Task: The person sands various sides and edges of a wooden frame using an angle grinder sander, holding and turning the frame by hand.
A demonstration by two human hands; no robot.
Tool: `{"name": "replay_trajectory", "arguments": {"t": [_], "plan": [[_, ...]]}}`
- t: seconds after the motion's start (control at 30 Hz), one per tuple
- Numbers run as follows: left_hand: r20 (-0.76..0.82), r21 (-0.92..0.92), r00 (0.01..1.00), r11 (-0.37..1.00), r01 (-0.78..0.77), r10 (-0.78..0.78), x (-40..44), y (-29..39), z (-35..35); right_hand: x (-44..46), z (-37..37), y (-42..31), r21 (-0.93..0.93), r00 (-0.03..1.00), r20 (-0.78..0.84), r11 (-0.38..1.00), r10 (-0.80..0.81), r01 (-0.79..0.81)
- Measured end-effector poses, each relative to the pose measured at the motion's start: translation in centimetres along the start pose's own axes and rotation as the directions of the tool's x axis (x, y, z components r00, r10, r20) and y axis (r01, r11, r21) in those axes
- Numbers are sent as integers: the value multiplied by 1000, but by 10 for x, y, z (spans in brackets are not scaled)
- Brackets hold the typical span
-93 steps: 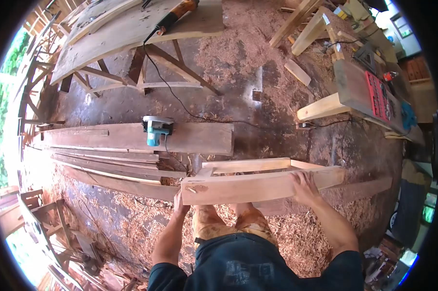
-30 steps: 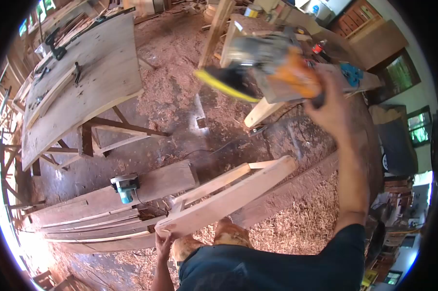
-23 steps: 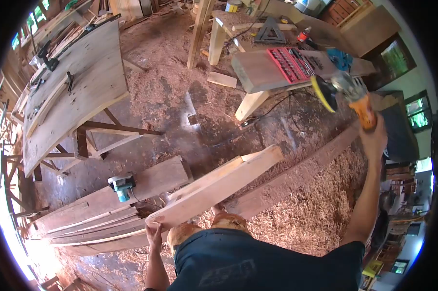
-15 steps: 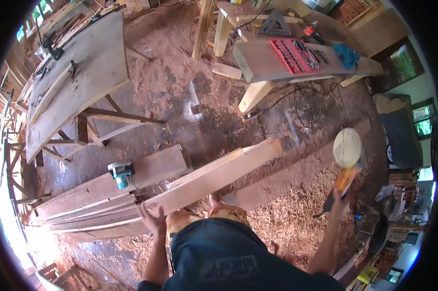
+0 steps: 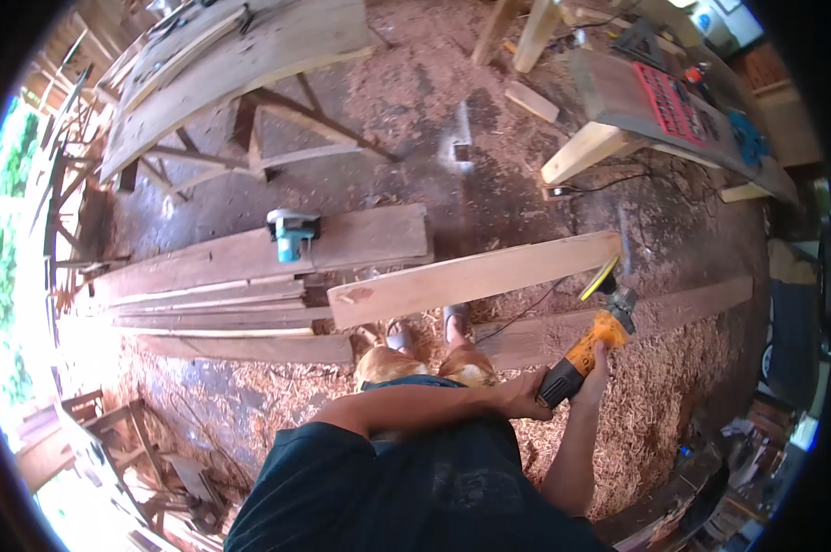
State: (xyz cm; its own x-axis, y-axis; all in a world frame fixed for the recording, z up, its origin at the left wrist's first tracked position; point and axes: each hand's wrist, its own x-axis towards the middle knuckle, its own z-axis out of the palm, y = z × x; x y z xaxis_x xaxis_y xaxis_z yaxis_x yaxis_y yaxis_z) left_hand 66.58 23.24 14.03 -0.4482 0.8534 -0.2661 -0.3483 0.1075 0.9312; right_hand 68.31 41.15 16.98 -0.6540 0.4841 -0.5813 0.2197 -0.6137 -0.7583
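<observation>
An orange-and-black angle grinder point(image 5: 585, 356) with a round, yellow-edged sanding disc point(image 5: 599, 279) is held in front of me to the right. My right hand point(image 5: 596, 375) is wrapped round its body. At the black rear end, my left hand point(image 5: 523, 396) has its fingers closed against the housing, partly hidden. The disc is tilted edge-on beside the right end of a pale wooden plank point(image 5: 470, 276); whether they touch I cannot tell. That plank lies raised across the space before my feet, with a darker patch near its left end.
A teal circular saw point(image 5: 293, 235) rests on a wide board point(image 5: 369, 236) at left. More boards point(image 5: 222, 316) lie beside it. Wood shavings point(image 5: 636, 423) cover the floor. A bench point(image 5: 608, 97) at upper right carries a red socket tray point(image 5: 670, 106); a large slab table point(image 5: 277, 46) stands upper left.
My left hand has left the plank's left end and crossed to the grinder's rear. The grinder has swung inward, its disc turning from face-on to edge-on near the plank. My view has shifted.
</observation>
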Motion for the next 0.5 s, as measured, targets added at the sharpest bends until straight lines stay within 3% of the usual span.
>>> {"name": "replay_trajectory", "arguments": {"t": [0.03, 0.1, 0.13, 0.27, 0.33, 0.47, 0.5], "plan": [[18, -32, 997, 997, -69, 70, -10, -7, -5, -3, 6, 9, 6, 1000, 12, 1000, 3, -3], [34, 19, 999, 1000, -13, 12, -30, -17, -11, -9, 19, 24, 12, 999, 37, 1000, 7, -8], [42, 47, 999, 999, 8, -10, -38, -20, -13, -9, 16, 34, -79, 995, 88, 996, -43, 50], [-3, 44, 956, 955, -292, 292, -91, -42, -27, -14, 25, 59, -70, 989, 99, 993, 106, -99], [1, 66, 990, 988, -141, 141, -110, -47, -35, -20, 41, 74, 9, 987, 112, 993, 115, -117], [-73, -66, 997, 997, 34, -39, -133, -58, -30, -35, 72, 94, -190, 997, 71, 982, 36, -22], [-118, -89, 991, 994, 55, -65, -138, -57, -29, -34, 71, 99, -253, 990, 140, 968, 26, 11]]}}
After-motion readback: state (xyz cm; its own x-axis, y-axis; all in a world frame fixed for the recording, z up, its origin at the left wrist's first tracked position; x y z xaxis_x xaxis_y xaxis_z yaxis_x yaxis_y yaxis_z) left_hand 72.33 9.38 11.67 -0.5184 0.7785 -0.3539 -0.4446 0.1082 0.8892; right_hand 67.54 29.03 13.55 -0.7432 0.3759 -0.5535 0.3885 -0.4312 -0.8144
